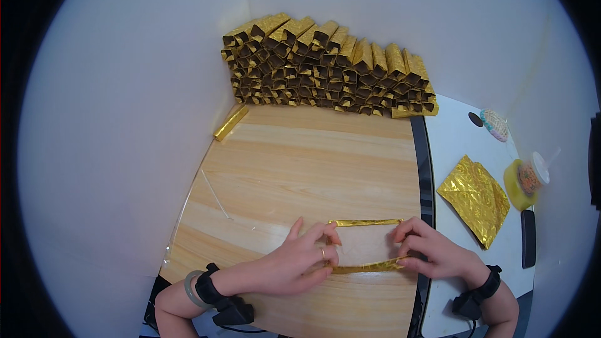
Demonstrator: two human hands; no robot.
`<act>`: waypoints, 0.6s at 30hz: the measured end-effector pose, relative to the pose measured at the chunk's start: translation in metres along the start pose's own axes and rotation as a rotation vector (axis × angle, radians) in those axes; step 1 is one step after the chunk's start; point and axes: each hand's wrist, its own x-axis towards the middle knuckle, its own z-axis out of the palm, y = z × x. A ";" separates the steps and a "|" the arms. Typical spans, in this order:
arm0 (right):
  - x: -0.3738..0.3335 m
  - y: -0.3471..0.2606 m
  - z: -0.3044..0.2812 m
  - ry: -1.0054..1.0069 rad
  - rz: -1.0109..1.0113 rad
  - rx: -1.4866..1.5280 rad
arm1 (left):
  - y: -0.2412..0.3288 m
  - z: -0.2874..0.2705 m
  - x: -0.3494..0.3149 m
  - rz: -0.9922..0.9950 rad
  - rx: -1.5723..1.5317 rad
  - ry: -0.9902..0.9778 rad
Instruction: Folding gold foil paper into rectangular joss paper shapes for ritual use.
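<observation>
A sheet of gold foil paper (366, 244) lies on the wooden table near me, its pale inner side up. Its far and near edges are turned up as narrow gold strips. My left hand (291, 263) holds the sheet's left end, with curled fingers at both strips and a ring on one finger. At the right end, my right hand (438, 250) grips the paper the same way, thumb and fingers bent over the near and far strips. Parts of both ends are hidden behind my fingers.
Many hollow gold paper tubes (325, 56) are stacked along the back wall. One gold roll (231, 122) lies at the left edge, near a thin white stick (216, 194). On the white table stand flat gold sheets (476, 200), a lidded cup (531, 175) and a black oblong object (529, 238).
</observation>
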 end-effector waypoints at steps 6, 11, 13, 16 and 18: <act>0.004 0.002 0.012 0.297 0.133 -0.040 | 0.002 0.005 0.007 -0.178 -0.181 0.225; 0.010 -0.006 0.008 0.357 0.227 -0.197 | 0.004 0.002 0.020 -0.297 -0.213 0.372; 0.013 -0.005 0.008 0.371 0.235 -0.233 | 0.003 0.001 0.024 -0.299 -0.169 0.418; 0.016 0.000 0.009 0.445 0.271 -0.135 | -0.002 0.002 0.030 -0.315 -0.191 0.461; 0.020 -0.002 0.008 0.494 0.368 -0.023 | -0.005 0.002 0.032 -0.372 -0.164 0.438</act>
